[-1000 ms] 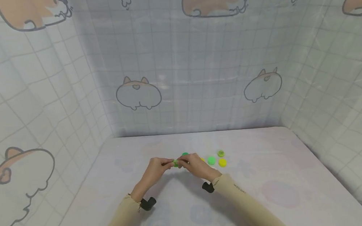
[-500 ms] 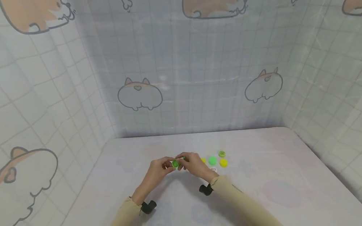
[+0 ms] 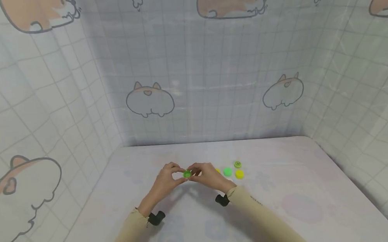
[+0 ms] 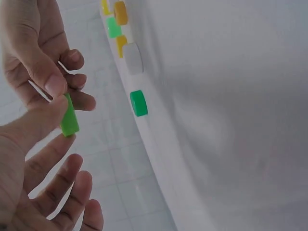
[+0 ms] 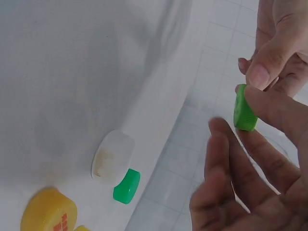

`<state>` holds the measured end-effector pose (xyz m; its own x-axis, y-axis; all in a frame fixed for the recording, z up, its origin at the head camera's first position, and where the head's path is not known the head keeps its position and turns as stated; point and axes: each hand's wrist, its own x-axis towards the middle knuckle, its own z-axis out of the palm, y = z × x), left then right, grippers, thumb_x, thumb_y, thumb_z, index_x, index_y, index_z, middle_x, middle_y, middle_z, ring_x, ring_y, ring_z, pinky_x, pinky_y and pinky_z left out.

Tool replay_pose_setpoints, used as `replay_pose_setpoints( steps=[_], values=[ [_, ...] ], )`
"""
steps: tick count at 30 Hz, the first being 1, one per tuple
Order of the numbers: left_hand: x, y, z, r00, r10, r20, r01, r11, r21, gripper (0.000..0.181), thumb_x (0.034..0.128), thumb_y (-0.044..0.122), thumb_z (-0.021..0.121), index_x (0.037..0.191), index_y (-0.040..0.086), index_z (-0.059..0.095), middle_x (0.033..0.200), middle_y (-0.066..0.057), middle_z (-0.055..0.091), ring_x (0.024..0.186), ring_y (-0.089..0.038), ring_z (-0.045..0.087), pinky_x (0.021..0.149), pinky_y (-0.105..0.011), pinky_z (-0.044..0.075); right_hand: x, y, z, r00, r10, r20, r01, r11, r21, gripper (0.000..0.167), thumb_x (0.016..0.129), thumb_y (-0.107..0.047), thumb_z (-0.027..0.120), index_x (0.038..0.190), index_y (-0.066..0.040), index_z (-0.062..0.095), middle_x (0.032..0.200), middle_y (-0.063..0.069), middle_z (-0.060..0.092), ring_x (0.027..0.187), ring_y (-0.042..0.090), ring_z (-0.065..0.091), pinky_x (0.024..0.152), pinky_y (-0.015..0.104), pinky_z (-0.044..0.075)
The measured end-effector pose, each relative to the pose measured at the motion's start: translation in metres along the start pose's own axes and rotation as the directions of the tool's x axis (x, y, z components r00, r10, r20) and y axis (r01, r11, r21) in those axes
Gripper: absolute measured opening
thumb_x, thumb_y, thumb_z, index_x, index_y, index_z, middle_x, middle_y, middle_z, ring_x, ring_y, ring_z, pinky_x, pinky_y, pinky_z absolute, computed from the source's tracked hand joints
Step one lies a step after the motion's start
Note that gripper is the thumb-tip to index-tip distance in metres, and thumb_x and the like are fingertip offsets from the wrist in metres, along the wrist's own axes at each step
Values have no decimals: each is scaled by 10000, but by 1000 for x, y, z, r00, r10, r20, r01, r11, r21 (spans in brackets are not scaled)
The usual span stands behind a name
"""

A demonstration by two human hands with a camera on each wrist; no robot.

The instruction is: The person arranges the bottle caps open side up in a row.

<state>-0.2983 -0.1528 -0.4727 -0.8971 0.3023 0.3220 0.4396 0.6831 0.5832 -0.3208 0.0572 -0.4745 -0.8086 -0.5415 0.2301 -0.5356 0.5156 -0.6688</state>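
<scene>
A small bright-green bottle cap [image 3: 187, 174] is held up above the table, between both hands. My left hand [image 3: 165, 183] pinches it at one side with thumb and index finger; in the left wrist view, the other left fingers [image 4: 79, 192] are spread apart. My right hand [image 3: 210, 176] pinches the opposite side with thumb and fingertips. In the right wrist view the cap [image 5: 244, 109] stands on edge, showing its ribbed side. A darker green cap [image 4: 138, 103] and a white cap [image 4: 132, 58] lie on the table beyond the hands.
Right of the hands lie a light-green cap [image 3: 227, 172], a yellow cap [image 3: 239, 174] and a lime cap [image 3: 238, 164] with a printed top. An orange-yellow cap [image 5: 48, 211] with a red mark is nearby. Patterned curtains [image 3: 188, 59] enclose the table [image 3: 204, 229].
The green cap has been turned in the fingers, and its round face now shows to the head camera. My left fingers have shifted their hold and spread wider. The right hand has stayed nearly in place.
</scene>
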Motion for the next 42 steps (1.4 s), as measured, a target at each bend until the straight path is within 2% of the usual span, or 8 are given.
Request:
replay_pose_setpoints(
  steps=[6,14,17,20,22,27,34,42],
  values=[
    [2,0,-1,999,42,-1,-42,998,45,268,778,284,808,1002,154,737,1101,-6,618,1078,-251,541,914,-503,442,-1,-2,-3,1000,-13,-20,10,988,-155,283,857,-353,727,1110,-227,708,1134,-30,661,1028,251,572,828,309,465],
    [-3,8,-6,997,79,27,-80,995,60,227,771,316,810,949,197,733,1111,18,624,1081,-225,524,933,-553,389,-9,-10,-7,997,-70,-41,52,941,-336,255,833,-422,735,1045,-280,727,1118,-37,605,994,149,464,885,360,380],
    [-6,13,-9,993,104,60,-108,992,72,220,769,329,810,937,217,725,1099,38,628,1077,-213,530,923,-558,387,-15,-15,-10,994,-102,-33,82,923,-375,264,819,-424,749,1039,-279,731,1094,-47,599,977,140,458,866,352,374],
    [-9,19,-13,987,111,119,-121,990,77,216,767,344,808,927,236,709,1099,57,630,1081,-212,529,927,-577,375,-22,-20,-11,992,-123,-16,106,908,-406,263,808,-430,757,1029,-290,736,1071,-64,589,955,125,447,849,335,363],
    [-12,22,-15,981,103,165,-119,989,92,217,763,357,807,916,255,691,1111,67,626,1095,-207,521,939,-591,363,-28,-23,-11,991,-131,1,120,902,-415,258,801,-432,762,1021,-299,738,1060,-70,583,946,119,438,836,324,355],
    [-21,31,-17,955,98,278,-131,986,100,224,754,362,806,871,265,641,1122,67,609,1112,-202,486,941,-590,344,-43,-30,-9,989,-146,37,148,893,-425,250,777,-445,778,996,-330,748,1045,-75,579,917,107,405,797,285,335],
    [-35,39,-7,927,152,343,-208,969,133,212,727,340,818,821,240,657,1107,39,615,1080,-203,487,872,-527,382,-63,-32,-1,979,-183,85,202,863,-464,251,753,-452,797,973,-340,754,987,-85,581,841,76,373,747,239,306],
    [-42,35,10,891,140,432,-218,966,138,216,700,341,822,794,237,658,1108,13,628,1036,-180,490,859,-493,396,-74,-28,9,973,-170,158,226,853,-471,264,727,-465,809,959,-354,752,956,-125,562,853,56,366,744,241,260]
  ],
)
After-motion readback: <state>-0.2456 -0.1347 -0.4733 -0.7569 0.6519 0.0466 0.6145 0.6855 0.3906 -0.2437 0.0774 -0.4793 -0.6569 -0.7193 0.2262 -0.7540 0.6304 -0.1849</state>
